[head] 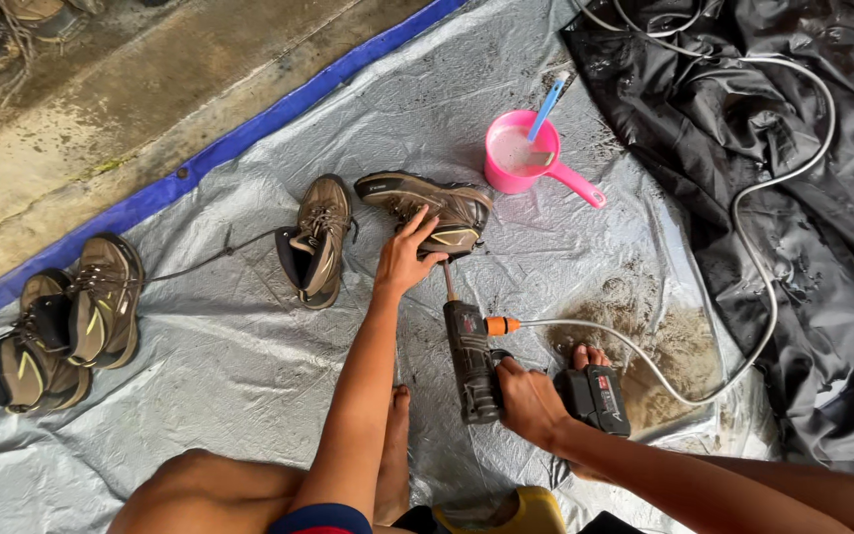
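The left hand (405,259) lies spread and flat, fingers (415,225) pressing on the side of a brown boot (427,206) that rests on its side on the grey tarpaulin (249,376); the right hand (529,399) is wrapped tight around the grip of a dark handheld sprayer gun (472,358), which sits just below the boot; the gun's thin nozzle (447,281) reaches up to the boot, passing beside the left hand's wrist, though whether the tip touches the boot cannot be told.

An orange coupling (502,324) on the gun's right side joins a pale hose (743,297) that curves away right of the boot and up over a black sheet (822,247); a battery block (597,396) hangs at the gun's base, near a bare foot (585,356); right of the boot stands a pink scoop (521,153) with cloudy water and a blue-handled brush (548,107); just left of the boot lies its mate, a second boot (316,242), laces trailing; well left of the boot sits another pair of boots (61,326); a patch of sandy dirt (664,346) lies below and right of the boot.

The boot's long axis runs roughly left to right, its opening towards the left hand; the gun's long axis runs nearly up and down, nozzle towards the boot.
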